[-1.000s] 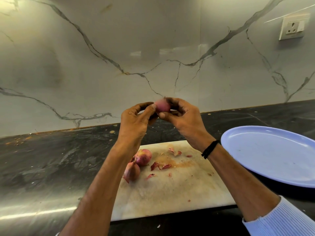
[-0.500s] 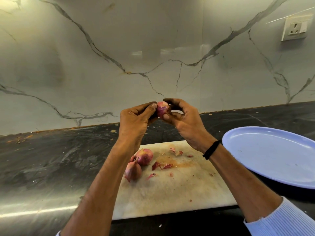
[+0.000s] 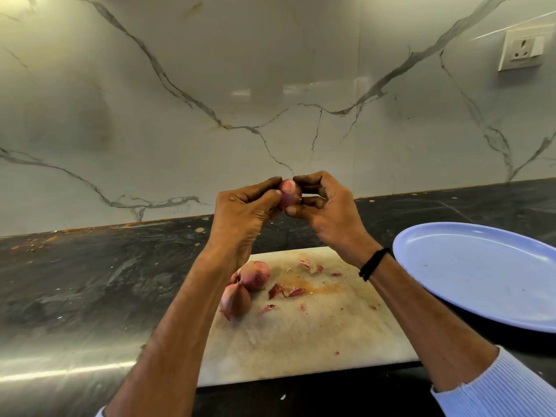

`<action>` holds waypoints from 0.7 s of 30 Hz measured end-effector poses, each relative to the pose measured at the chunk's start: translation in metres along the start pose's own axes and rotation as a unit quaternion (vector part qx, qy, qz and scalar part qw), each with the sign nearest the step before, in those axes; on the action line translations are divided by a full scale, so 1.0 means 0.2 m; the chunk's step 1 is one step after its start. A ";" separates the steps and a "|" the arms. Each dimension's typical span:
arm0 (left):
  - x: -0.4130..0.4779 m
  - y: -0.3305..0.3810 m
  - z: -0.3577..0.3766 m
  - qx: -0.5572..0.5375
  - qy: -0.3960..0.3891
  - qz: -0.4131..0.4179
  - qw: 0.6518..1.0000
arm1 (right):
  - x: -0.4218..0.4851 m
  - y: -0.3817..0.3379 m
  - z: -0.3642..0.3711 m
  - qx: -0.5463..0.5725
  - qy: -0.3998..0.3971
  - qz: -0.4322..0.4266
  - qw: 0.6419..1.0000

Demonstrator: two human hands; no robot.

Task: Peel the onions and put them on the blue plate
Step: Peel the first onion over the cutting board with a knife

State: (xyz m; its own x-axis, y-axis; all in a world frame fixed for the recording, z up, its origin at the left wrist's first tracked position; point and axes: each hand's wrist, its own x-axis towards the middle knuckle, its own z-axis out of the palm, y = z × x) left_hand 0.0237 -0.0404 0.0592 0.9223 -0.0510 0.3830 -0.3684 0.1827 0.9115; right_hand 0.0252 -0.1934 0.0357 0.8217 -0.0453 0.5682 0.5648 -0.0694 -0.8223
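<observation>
Onion (image 3: 289, 194), small and reddish, sits pinched between both hands, raised in front of the marble wall and above the far edge of the cutting board (image 3: 316, 341). The left hand (image 3: 240, 215) curls thumb and forefinger round its left side. The right hand (image 3: 328, 212) grips the other side, thumb under and fingers over, with a black wristband (image 3: 374, 263) on the wrist. Pale patches show on the bulb beside darker skin, so I judge the peeling step to be under way on this bulb and not finished. Below the left wrist two other onions (image 3: 255, 275) lie touching each other on the board, skins on, with loose skin scraps (image 3: 278, 291) just to their right, beneath the gap between the hands. The blue plate (image 3: 481, 281) lies lower and to the right of the right hand, well apart from it, and no onion is on it. The next move, as I read it, calls for one hand to steady the bulb while the other's nails catch an edge of skin and strip it away; once bare, the bulb goes down and to the right onto the plate
</observation>
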 end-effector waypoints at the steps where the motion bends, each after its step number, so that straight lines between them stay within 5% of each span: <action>1: 0.00 0.00 0.00 0.002 0.004 -0.001 1.000 | 0.00 0.00 0.00 0.003 -0.003 0.001 1.000; 21: -0.01 -0.02 -0.01 0.036 0.035 0.023 0.998 | 0.00 0.01 -0.01 0.000 0.007 -0.001 1.000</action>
State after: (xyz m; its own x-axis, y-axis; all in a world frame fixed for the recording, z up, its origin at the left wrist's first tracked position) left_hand 0.0230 -0.0399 0.0555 0.9091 0.0249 0.4158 -0.4158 0.1130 0.9024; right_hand 0.0265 -0.1961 0.0352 0.8192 -0.0586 0.5705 0.5668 -0.0697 -0.8209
